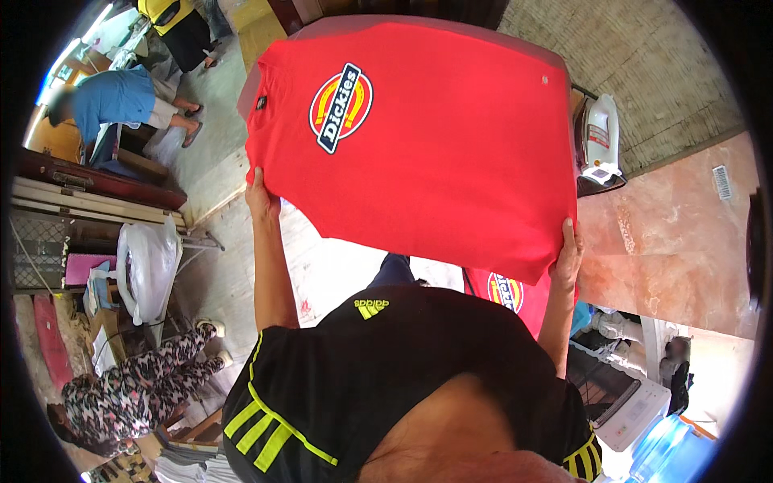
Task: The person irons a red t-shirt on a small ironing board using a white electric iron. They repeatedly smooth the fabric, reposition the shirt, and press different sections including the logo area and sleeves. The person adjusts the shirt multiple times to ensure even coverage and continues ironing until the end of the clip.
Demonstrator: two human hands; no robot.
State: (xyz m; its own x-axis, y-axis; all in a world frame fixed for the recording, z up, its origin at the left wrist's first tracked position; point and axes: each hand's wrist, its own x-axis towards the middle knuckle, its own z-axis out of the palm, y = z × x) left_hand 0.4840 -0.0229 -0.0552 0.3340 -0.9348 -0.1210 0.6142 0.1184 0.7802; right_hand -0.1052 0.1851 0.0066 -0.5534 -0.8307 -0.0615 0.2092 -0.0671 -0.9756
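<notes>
A red T-shirt (435,145) lies spread over a padded ironing board (515,36), its round printed emblem toward the left. My left hand (262,200) pinches the shirt's near edge by the sleeve at the left. At the near right corner, my right hand (568,256) grips the hem, thumb on top. The cloth between my hands looks flat. Below it, partly hidden by the board and my body, hangs a second red T-shirt (506,291) with a similar emblem. A white steam iron (601,141) stands on a rest at the board's right end.
A pinkish stone surface (668,233) extends right of the board. To the left stands a rack with a white plastic bag (149,266). Other people are nearby: one in a blue shirt (117,101), one in patterned clothes (129,398). A blue water bottle (672,451) stands lower right.
</notes>
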